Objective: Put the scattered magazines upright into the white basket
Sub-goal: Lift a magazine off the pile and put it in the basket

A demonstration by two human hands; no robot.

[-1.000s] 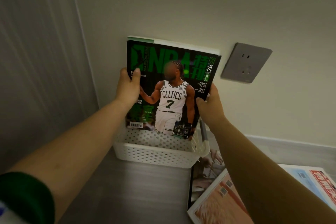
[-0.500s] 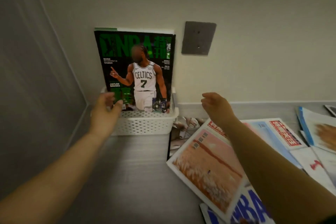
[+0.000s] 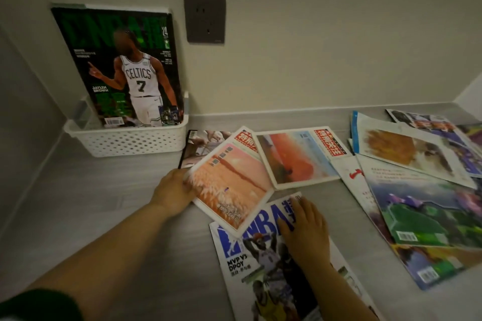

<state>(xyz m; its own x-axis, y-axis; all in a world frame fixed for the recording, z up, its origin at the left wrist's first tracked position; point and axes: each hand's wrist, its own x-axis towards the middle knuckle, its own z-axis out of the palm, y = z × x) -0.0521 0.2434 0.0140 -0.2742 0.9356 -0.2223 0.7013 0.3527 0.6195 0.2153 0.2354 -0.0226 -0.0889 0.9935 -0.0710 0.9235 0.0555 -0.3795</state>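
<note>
- Left hand (image 3: 173, 190) grips the orange magazine (image 3: 229, 185) by its nearest edge; lifted so, it may sag and slip.
- Right hand (image 3: 305, 227) presses flat, fingers straight, on the blue magazine (image 3: 260, 255) beneath.

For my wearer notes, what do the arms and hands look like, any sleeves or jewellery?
The left hand and right hand are bare: no gloves, rings or watch visible. A dark green sleeve ends partway up the left arm; the right forearm shows none.
</note>
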